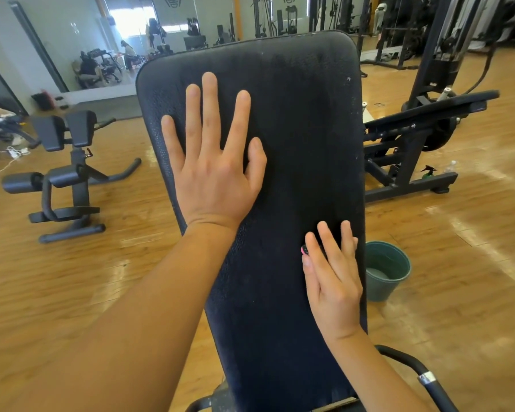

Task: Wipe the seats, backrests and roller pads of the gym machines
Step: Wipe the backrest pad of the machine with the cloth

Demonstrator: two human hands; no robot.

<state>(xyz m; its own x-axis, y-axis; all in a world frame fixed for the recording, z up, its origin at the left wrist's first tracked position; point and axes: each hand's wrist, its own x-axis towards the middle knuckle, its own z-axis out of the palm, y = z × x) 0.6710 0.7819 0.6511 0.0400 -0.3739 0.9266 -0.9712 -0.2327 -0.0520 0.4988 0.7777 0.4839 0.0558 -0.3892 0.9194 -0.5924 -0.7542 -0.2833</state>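
Left hand lies flat, fingers spread, at ten o'clock on the backrest. Right hand, fingers straight, presses at four o'clock. Long overlapping strokes would serve best.

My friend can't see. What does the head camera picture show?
Two bare hands lie flat on a black padded backrest: the left hand spread higher up, the right hand lower by its right edge. A green bucket stands on the floor.
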